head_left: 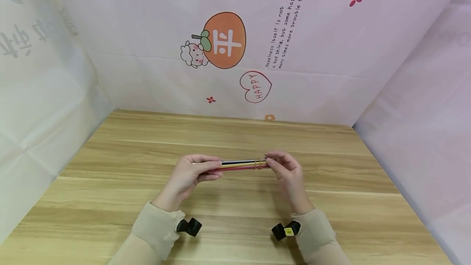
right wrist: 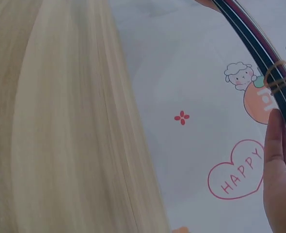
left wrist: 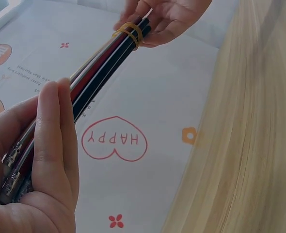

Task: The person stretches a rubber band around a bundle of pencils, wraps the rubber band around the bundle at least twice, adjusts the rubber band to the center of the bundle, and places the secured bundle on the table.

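Note:
A bundle of several pencils [head_left: 239,165], dark, yellow and red, is held level above the table. My left hand [head_left: 193,175] grips its left end, thumb on the near side; in the left wrist view, metal ferrules with erasers [left wrist: 12,184] lie within that palm. A yellowish rubber band [left wrist: 132,35] loops more than once around the bundle near its right end. At that end my right hand [head_left: 290,175] pinches the pencils between thumb and fingers, just past the band. The right wrist view shows its fingers [right wrist: 275,141] behind the pencil ends; the thumb is out of frame there.
Beneath the hands lies a wood-grain table [head_left: 235,212]. A printed white sheet [head_left: 147,52] rises behind its far edge, with more sheets at the left and right sides. Black wrist-camera mounts [head_left: 193,227] stick out from both sleeve cuffs.

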A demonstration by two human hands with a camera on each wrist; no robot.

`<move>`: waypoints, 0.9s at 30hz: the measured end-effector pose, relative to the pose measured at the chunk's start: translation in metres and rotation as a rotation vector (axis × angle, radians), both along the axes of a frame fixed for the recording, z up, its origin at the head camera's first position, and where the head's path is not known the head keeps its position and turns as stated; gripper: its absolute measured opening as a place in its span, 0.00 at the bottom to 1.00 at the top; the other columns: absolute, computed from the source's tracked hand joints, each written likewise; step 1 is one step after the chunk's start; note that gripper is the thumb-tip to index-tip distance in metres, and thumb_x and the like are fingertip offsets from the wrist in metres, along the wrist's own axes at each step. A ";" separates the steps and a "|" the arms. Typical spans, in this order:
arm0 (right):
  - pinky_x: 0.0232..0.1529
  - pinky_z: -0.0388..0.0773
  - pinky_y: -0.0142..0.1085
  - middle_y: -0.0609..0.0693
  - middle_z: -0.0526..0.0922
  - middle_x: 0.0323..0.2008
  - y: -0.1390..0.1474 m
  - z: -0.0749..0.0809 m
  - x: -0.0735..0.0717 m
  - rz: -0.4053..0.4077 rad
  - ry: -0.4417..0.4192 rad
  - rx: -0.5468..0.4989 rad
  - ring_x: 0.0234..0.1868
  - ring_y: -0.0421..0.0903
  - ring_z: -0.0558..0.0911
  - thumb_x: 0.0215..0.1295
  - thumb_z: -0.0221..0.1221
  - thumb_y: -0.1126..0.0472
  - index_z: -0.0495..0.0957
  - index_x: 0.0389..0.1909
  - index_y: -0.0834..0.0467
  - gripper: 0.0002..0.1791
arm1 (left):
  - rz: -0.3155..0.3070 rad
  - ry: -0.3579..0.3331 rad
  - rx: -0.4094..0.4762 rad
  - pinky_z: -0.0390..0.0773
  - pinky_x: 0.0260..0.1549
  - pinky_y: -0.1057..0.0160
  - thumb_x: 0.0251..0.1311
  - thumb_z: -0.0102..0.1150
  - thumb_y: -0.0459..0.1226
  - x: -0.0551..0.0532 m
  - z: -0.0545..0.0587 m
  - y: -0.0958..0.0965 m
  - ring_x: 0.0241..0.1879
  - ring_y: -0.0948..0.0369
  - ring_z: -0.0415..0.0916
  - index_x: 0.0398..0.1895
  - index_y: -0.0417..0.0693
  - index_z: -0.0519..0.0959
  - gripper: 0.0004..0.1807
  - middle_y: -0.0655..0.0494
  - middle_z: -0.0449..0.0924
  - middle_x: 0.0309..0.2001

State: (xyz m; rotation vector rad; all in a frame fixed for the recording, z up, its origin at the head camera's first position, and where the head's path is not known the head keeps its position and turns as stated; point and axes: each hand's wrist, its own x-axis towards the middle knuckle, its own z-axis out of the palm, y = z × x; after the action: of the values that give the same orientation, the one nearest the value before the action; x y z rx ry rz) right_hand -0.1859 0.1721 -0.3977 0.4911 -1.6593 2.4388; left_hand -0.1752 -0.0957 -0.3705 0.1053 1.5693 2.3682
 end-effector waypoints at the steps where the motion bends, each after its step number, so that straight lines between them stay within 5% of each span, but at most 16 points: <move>1: 0.48 0.84 0.28 0.46 0.85 0.42 0.000 -0.001 0.000 0.041 0.020 0.020 0.44 0.39 0.82 0.64 0.56 0.78 0.84 0.41 0.55 0.17 | -0.002 0.000 -0.002 0.88 0.37 0.65 0.60 0.62 0.25 0.000 0.000 0.000 0.30 0.58 0.88 0.40 0.36 0.86 0.07 0.43 0.87 0.40; 7: 0.47 0.86 0.33 0.46 0.86 0.46 0.000 -0.004 -0.001 0.198 0.038 0.154 0.42 0.41 0.86 0.63 0.59 0.77 0.85 0.46 0.52 0.18 | -0.009 0.017 -0.049 0.88 0.34 0.66 0.61 0.62 0.26 0.000 0.000 -0.001 0.29 0.60 0.87 0.48 0.26 0.80 0.14 0.46 0.88 0.37; 15: 0.47 0.87 0.33 0.45 0.86 0.46 0.003 -0.002 -0.001 0.172 -0.014 0.209 0.41 0.41 0.87 0.61 0.61 0.76 0.86 0.44 0.52 0.18 | -0.016 0.024 -0.076 0.88 0.32 0.66 0.60 0.65 0.28 0.000 0.000 -0.001 0.29 0.60 0.87 0.46 0.30 0.83 0.13 0.47 0.89 0.36; 20: 0.45 0.86 0.32 0.41 0.87 0.43 0.004 0.000 0.001 0.128 -0.091 0.342 0.41 0.38 0.85 0.58 0.67 0.71 0.88 0.42 0.50 0.15 | -0.012 0.018 -0.098 0.88 0.30 0.65 0.58 0.67 0.28 0.001 0.001 0.000 0.27 0.61 0.86 0.39 0.37 0.86 0.07 0.50 0.89 0.32; 27: 0.44 0.86 0.32 0.39 0.88 0.41 0.004 0.002 0.001 0.112 -0.162 0.493 0.42 0.41 0.85 0.55 0.71 0.65 0.86 0.46 0.61 0.16 | -0.016 0.024 -0.141 0.88 0.30 0.65 0.56 0.68 0.28 0.003 0.000 0.006 0.25 0.62 0.85 0.44 0.28 0.83 0.13 0.50 0.88 0.31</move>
State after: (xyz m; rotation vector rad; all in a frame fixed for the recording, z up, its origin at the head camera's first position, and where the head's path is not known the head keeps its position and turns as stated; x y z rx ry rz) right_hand -0.1851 0.1758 -0.3957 0.4632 -2.3764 2.1743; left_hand -0.1724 -0.0892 -0.3709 0.1162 1.7343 2.2441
